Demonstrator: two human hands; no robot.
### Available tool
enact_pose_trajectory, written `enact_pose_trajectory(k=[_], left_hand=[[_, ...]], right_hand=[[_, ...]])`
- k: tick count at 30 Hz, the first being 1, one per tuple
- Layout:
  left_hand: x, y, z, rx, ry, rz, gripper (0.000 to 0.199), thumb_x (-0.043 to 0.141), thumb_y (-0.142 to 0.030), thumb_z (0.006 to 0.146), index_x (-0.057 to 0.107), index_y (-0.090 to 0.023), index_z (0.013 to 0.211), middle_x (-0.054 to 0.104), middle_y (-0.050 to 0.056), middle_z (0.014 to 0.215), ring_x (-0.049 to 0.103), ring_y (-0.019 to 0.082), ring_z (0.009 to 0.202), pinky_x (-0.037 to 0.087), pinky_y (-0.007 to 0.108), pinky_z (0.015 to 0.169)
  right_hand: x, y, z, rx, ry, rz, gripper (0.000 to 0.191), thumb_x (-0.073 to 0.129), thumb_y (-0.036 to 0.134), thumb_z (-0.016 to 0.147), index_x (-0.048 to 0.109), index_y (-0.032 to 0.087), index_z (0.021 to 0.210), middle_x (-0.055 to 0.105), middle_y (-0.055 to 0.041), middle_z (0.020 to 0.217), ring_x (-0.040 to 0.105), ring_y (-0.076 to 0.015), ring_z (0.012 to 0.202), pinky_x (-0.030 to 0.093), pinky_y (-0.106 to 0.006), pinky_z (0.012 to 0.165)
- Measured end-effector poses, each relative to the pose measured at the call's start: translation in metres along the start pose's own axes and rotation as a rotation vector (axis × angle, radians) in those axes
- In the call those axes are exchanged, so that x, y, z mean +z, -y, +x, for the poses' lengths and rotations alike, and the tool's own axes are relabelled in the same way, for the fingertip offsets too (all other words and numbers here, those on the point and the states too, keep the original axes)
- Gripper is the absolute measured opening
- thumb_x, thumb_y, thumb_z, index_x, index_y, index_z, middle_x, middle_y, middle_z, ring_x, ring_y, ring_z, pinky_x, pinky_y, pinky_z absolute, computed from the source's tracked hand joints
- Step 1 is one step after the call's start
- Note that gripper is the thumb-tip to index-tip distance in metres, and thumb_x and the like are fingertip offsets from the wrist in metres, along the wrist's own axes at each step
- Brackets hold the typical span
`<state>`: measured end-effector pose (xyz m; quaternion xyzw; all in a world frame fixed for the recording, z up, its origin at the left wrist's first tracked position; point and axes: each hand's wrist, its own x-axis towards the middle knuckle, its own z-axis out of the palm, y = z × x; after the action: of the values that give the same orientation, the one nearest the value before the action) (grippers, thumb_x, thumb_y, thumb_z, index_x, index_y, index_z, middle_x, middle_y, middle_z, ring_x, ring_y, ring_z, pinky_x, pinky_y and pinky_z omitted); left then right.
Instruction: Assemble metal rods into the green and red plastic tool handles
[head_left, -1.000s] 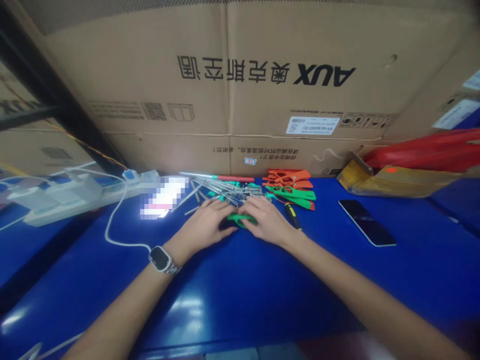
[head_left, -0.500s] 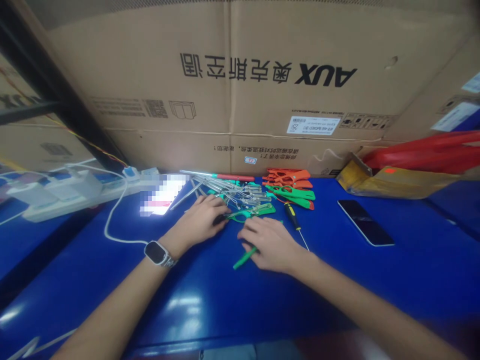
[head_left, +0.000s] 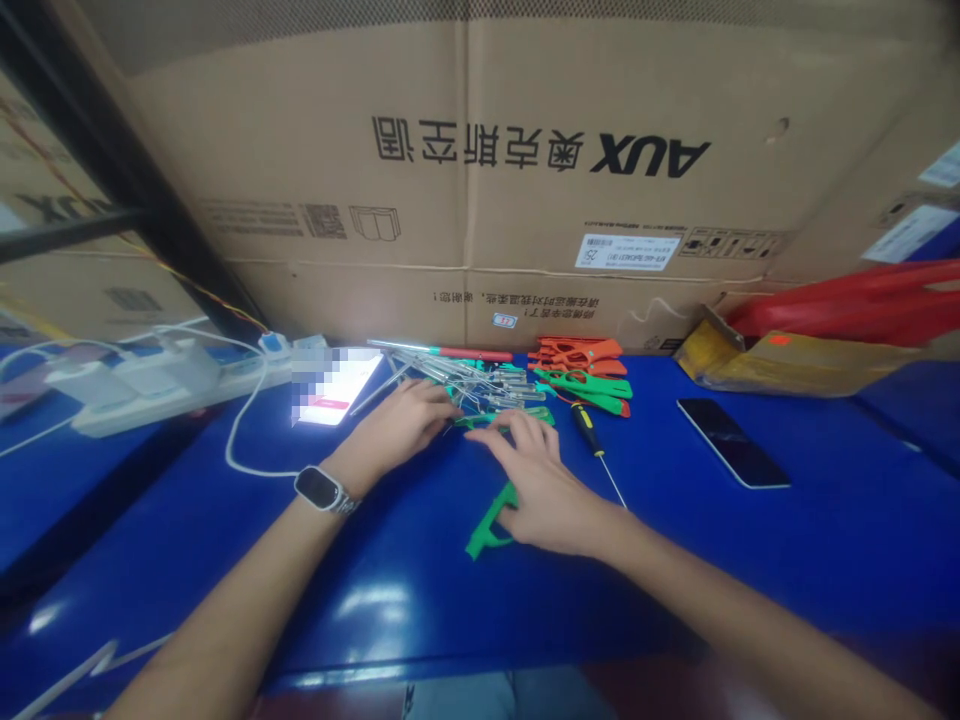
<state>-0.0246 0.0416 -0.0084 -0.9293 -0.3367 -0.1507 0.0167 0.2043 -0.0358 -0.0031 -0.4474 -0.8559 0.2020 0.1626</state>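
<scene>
My left hand (head_left: 411, 425), with a watch (head_left: 322, 487) on its wrist, is closed at the near edge of a pile of metal parts (head_left: 480, 383); what its fingertips hold is too small to make out. Just to the right, my right hand (head_left: 544, 480) has its thumb and index finger stretched toward the left fingertips, while its lower fingers curl round a green plastic piece (head_left: 487, 525) that sticks out below the palm. Green clips (head_left: 589, 388) and orange clips (head_left: 577, 354) are stacked behind and to the right of the pile.
A screwdriver (head_left: 587, 430) and a dark phone (head_left: 731, 443) lie on the blue table (head_left: 420, 610) at right. At left are a lit screen (head_left: 341, 388) and a power strip (head_left: 112, 412) with white cables. Behind stand a large cardboard box (head_left: 525, 60) and a small open box (head_left: 795, 362).
My right hand has turned and its thumb and index finger have moved up and left. The green piece beneath it shows more fully. The view has shifted slightly.
</scene>
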Motion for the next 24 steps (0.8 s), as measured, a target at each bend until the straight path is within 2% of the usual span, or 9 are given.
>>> enact_pose_trajectory(k=[2, 4, 6, 8, 9, 12, 14, 18, 24], left_hand=[[-0.001, -0.001, 0.000, -0.009, -0.005, -0.010, 0.024, 0.053, -0.015, 0.094, 0.067, -0.021, 0.113, 0.068, 0.007, 0.101, 0.062, 0.024, 0.095, 0.047, 0.040, 0.086], [-0.001, 0.000, 0.000, -0.032, -0.018, -0.044, 0.031, 0.059, -0.013, 0.090, 0.064, -0.019, 0.120, 0.068, 0.008, 0.107, 0.062, 0.025, 0.100, 0.047, 0.041, 0.089], [0.001, 0.005, -0.001, -0.052, -0.021, -0.079, 0.040, 0.065, -0.011, 0.083, 0.062, -0.019, 0.123, 0.067, 0.009, 0.115, 0.061, 0.026, 0.106, 0.047, 0.041, 0.094], [0.002, 0.011, -0.003, -0.061, -0.006, -0.096, 0.042, 0.065, -0.009, 0.078, 0.065, -0.019, 0.119, 0.066, 0.009, 0.119, 0.060, 0.027, 0.110, 0.047, 0.042, 0.097], [0.003, 0.014, -0.004, -0.059, 0.008, -0.101, 0.040, 0.063, -0.007, 0.078, 0.066, -0.020, 0.116, 0.066, 0.008, 0.118, 0.060, 0.026, 0.109, 0.047, 0.043, 0.097], [0.003, 0.023, -0.005, -0.055, 0.020, -0.113, 0.039, 0.054, -0.002, 0.079, 0.068, -0.020, 0.110, 0.069, 0.007, 0.109, 0.062, 0.024, 0.103, 0.049, 0.041, 0.093], [0.003, 0.025, -0.004, -0.047, 0.018, -0.112, 0.035, 0.051, -0.001, 0.081, 0.069, -0.019, 0.105, 0.069, 0.007, 0.102, 0.063, 0.023, 0.097, 0.050, 0.039, 0.089], [-0.001, 0.023, 0.001, -0.032, -0.011, -0.082, 0.027, 0.052, -0.003, 0.087, 0.069, -0.019, 0.100, 0.069, 0.006, 0.097, 0.063, 0.022, 0.095, 0.048, 0.038, 0.089], [-0.002, 0.023, 0.005, -0.062, -0.075, 0.018, 0.028, 0.058, -0.014, 0.090, 0.064, -0.020, 0.116, 0.065, 0.009, 0.119, 0.056, 0.027, 0.113, 0.042, 0.042, 0.094]], right_hand=[[-0.010, -0.007, 0.004, -0.042, 0.131, 0.132, 0.091, 0.069, 0.012, 0.059, 0.041, 0.025, 0.144, 0.036, -0.0124, 0.146, 0.023, -0.0364, 0.140, 0.017, -0.056, 0.114], [-0.017, -0.017, 0.013, -0.116, 0.231, 0.324, 0.082, 0.064, 0.011, 0.064, 0.043, 0.029, 0.142, 0.043, -0.0076, 0.144, 0.034, -0.0309, 0.137, 0.026, -0.050, 0.112], [-0.017, -0.025, 0.024, -0.076, 0.045, 0.405, 0.059, 0.054, 0.009, 0.071, 0.054, 0.027, 0.128, 0.054, -0.0054, 0.133, 0.047, -0.0253, 0.127, 0.035, -0.045, 0.106], [-0.008, -0.028, 0.037, 0.015, -0.234, 0.238, 0.035, 0.054, 0.009, 0.075, 0.063, 0.022, 0.106, 0.064, -0.0056, 0.112, 0.053, -0.0252, 0.113, 0.034, -0.046, 0.101], [-0.002, -0.027, 0.042, 0.035, -0.305, 0.135, 0.025, 0.058, 0.013, 0.077, 0.064, 0.021, 0.101, 0.065, -0.0057, 0.106, 0.054, -0.0260, 0.108, 0.033, -0.046, 0.099], [0.013, -0.020, 0.057, -0.028, -0.304, -0.054, 0.022, 0.069, 0.036, 0.082, 0.066, 0.020, 0.097, 0.066, -0.0044, 0.093, 0.054, -0.0251, 0.097, 0.033, -0.042, 0.089], [0.018, -0.016, 0.063, -0.069, -0.273, -0.107, 0.023, 0.070, 0.042, 0.084, 0.068, 0.020, 0.093, 0.067, -0.0036, 0.088, 0.053, -0.0229, 0.091, 0.031, -0.038, 0.085], [0.021, -0.019, 0.069, -0.106, -0.299, -0.119, 0.014, 0.064, 0.031, 0.093, 0.070, 0.021, 0.085, 0.071, -0.0020, 0.083, 0.053, -0.0205, 0.087, 0.027, -0.036, 0.081], [0.023, -0.031, 0.065, -0.057, -0.470, 0.059, 0.015, 0.061, 0.023, 0.092, 0.067, 0.020, 0.078, 0.069, 0.0001, 0.076, 0.055, -0.0191, 0.081, 0.030, -0.036, 0.082]])
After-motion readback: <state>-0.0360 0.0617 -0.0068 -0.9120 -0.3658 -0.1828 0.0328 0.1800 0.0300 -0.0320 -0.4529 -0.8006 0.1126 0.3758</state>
